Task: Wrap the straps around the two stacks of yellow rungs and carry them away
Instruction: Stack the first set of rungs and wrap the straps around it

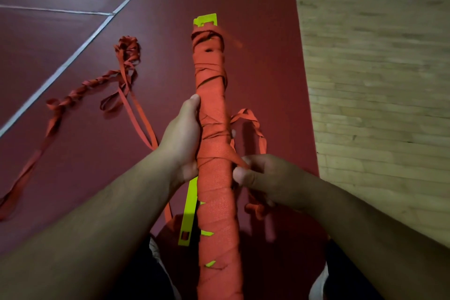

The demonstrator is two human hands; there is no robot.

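A long stack of yellow rungs (pixel 205 19) wrapped almost fully in orange strap (pixel 214 192) runs away from me down the middle of the head view; only its yellow far tip and a few slivers show. My left hand (pixel 181 139) grips the bundle from the left at mid-length. My right hand (pixel 265 178) pinches the strap where it comes off the bundle's right side, and a loop of strap (pixel 253 124) hangs beyond it. One loose yellow rung (pixel 188 217) lies under the bundle on the left.
More orange strap (pixel 80 95) trails tangled and twisted over the dark red floor mat (pixel 255 31) to the left. White lines cross the mat at upper left. Pale wooden flooring (pixel 377 68) borders the mat on the right. My legs and shoes are at the bottom edge.
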